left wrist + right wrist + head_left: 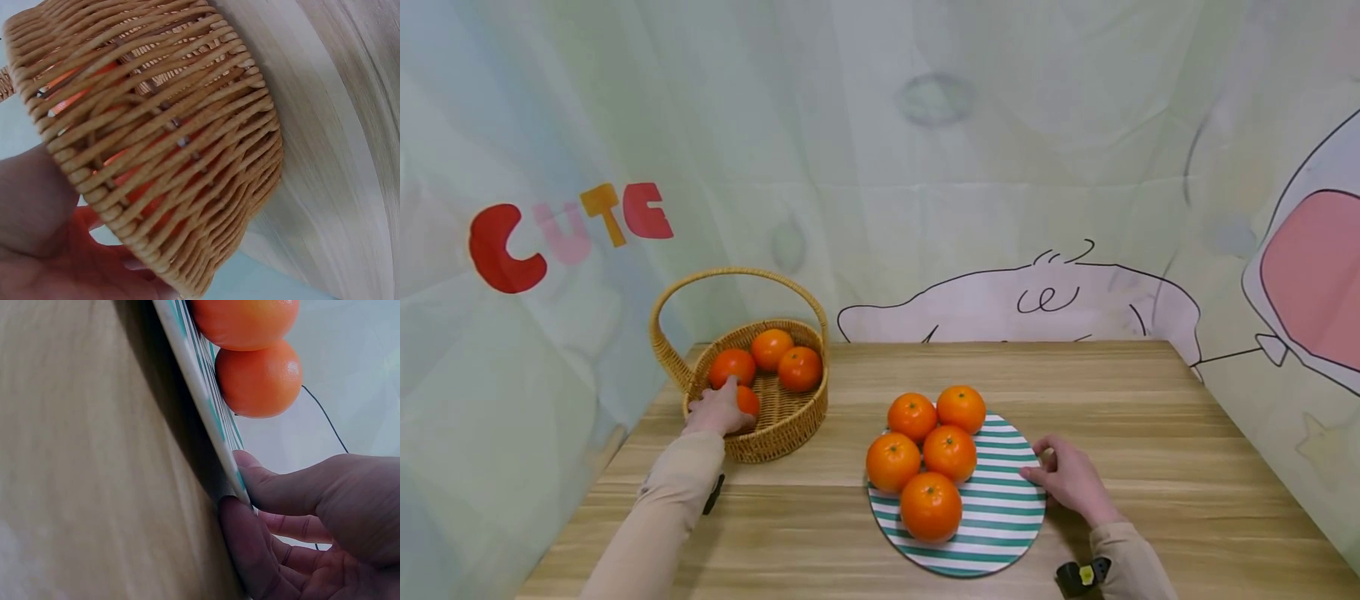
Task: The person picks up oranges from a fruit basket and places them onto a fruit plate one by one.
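Rough woven wicker basket [775,429]; smooth, matt wood-grain table [1150,433].

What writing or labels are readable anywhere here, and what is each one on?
"CUTE" in red, pink and yellow letters, on the backdrop cloth at the back left, above the wicker basket.
The small black and yellow tag at the right sleeve is too small to read.
No writing shows on the striped plate, the oranges, the basket or the table.
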Available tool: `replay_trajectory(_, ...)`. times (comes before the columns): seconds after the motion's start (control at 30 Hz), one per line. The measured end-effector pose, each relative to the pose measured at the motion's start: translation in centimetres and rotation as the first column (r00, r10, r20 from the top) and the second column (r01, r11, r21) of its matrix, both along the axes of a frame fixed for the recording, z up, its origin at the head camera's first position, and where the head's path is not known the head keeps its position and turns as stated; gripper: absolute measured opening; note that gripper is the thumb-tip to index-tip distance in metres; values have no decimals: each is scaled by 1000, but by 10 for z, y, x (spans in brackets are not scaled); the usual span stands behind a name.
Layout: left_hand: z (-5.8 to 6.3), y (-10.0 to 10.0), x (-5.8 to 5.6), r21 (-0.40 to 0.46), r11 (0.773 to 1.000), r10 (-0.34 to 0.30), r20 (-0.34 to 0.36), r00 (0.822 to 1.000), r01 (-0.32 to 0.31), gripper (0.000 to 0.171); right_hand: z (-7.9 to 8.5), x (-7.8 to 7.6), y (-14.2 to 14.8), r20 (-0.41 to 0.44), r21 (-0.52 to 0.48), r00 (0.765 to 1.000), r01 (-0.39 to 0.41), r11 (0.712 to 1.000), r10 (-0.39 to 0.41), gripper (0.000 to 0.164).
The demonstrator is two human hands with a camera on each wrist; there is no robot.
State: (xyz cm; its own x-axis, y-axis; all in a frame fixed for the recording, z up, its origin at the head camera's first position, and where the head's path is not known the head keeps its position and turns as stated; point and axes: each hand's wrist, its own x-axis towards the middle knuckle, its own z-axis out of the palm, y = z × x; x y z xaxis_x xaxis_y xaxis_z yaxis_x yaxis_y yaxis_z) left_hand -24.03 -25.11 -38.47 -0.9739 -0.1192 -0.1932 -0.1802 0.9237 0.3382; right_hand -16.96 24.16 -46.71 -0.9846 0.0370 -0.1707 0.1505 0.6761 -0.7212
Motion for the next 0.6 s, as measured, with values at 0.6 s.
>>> replay_trajectory(0.6, -13, 1, 0, 113, 993, -6, -127, 992, 21, 68, 0, -1, -1, 3, 14, 1000, 1, 1000, -1, 39)
